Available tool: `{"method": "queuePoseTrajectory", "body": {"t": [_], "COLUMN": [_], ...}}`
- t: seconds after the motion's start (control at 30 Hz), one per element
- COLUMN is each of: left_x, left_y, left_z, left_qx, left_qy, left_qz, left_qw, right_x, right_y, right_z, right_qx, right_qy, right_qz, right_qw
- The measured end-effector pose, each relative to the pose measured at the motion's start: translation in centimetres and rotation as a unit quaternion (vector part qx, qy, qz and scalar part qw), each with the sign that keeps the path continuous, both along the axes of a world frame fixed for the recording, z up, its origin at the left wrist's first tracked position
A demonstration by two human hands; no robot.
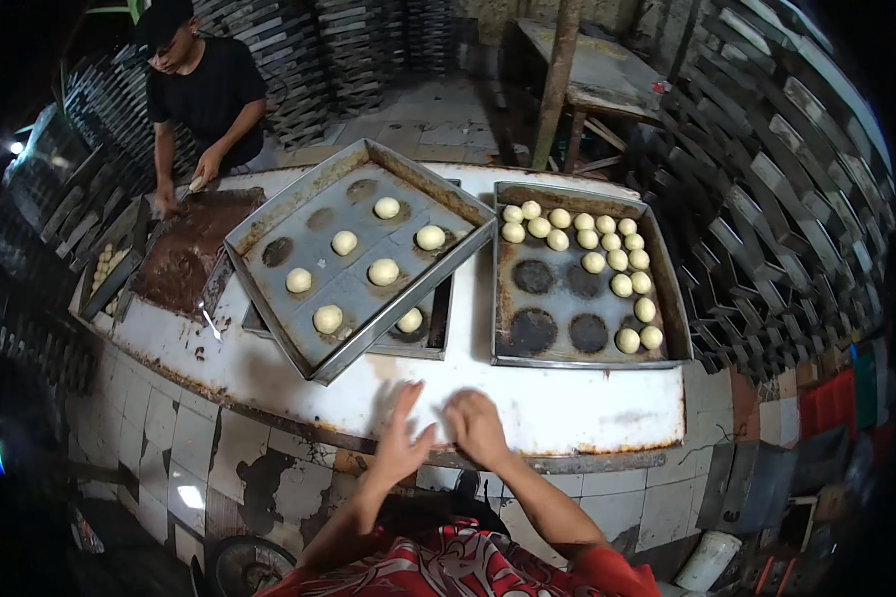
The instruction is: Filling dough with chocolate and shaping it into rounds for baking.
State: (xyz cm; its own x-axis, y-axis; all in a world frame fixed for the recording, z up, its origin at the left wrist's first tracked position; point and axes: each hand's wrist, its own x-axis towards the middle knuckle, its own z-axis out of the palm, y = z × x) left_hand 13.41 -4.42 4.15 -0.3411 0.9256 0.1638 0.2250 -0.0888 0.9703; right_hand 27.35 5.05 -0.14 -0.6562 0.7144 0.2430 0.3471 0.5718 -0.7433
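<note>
Above the table's near edge, my left hand (pixel 404 446) is open, its thumb apart from its raised fingers, with nothing seen in it. Close beside it, my right hand (pixel 478 428) has its fingers curled inward and slightly blurred; whatever they hold, if anything, is hidden. Just beyond both hands, a metal tray (pixel 314 239) with several pale dough balls (pixel 383 272) lies askew on top of another tray (pixel 435 338). To the right sits a third tray (pixel 548 358), with dough balls (pixel 622 286) grouped along its far and right sides.
A white, rust-edged table (pixel 577 408) carries the trays. At its far left, a co-worker (pixel 209 99) handles a pale piece over a tub of brown filling (pixel 174 259). A white-handled tool (pixel 209 320) lies nearby. Stacked trays (pixel 767 169) rise at right; a post (pixel 558 85) stands behind.
</note>
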Motion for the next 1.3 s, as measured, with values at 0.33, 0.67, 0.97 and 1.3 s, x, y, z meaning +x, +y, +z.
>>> {"method": "queuePoseTrajectory", "body": {"t": [0.33, 0.67, 0.97, 1.3], "left_x": [-4.0, -20.6, -30.1, -32.4], "left_y": [-5.8, -12.6, -18.0, -20.3], "left_z": [3.9, 2.8, 0.6, -0.2], "left_qx": [-0.177, -0.194, -0.179, -0.169], "left_qy": [0.101, 0.11, 0.045, 0.008], "left_qz": [-0.076, -0.037, 0.012, 0.127], "left_qw": [0.976, 0.974, 0.983, 0.977], "right_x": [1.0, 3.2, -34.0, -45.7], "right_y": [3.0, 3.2, 11.1, 12.7], "right_z": [-0.5, 5.1, 20.2, 6.9], "right_qx": [0.174, -0.149, 0.151, 0.14], "right_qy": [-0.09, -0.425, -0.09, -0.215], "right_qz": [0.005, 0.019, 0.129, 0.068], "right_qw": [0.98, 0.893, 0.976, 0.964]}}
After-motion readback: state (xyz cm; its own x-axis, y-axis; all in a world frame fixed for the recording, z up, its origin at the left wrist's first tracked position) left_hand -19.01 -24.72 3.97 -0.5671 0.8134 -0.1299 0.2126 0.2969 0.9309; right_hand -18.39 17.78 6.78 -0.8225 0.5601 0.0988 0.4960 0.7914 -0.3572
